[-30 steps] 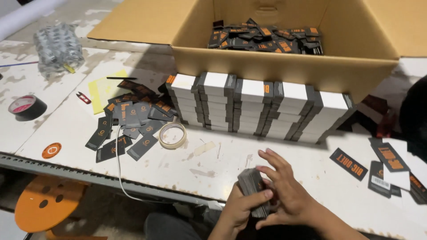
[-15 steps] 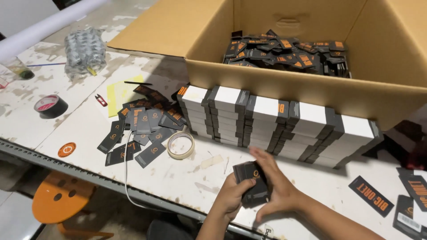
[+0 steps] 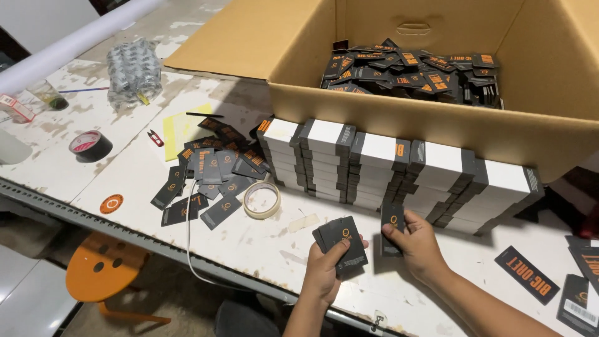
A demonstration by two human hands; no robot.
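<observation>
— Grip check: what is each hand doing?
— Left hand point(image 3: 326, 269) is clenched on a small stack of dark tags point(image 3: 342, 242), thumb on top. Right hand point(image 3: 419, 244) pinches a single dark tag point(image 3: 392, 219) upright between thumb and fingers.
— Where do they sit?
— Near the front edge of the surface point(image 3: 274, 240), just before the row of white-topped bundles point(image 3: 399, 168).
— And which way does the single tag lie from the stack?
— To its right, close but apart, long axis upright; the stack tilts slightly. The right hand is nearer the bundles; loose tags point(image 3: 209, 178) lie well off toward the left edge.
</observation>
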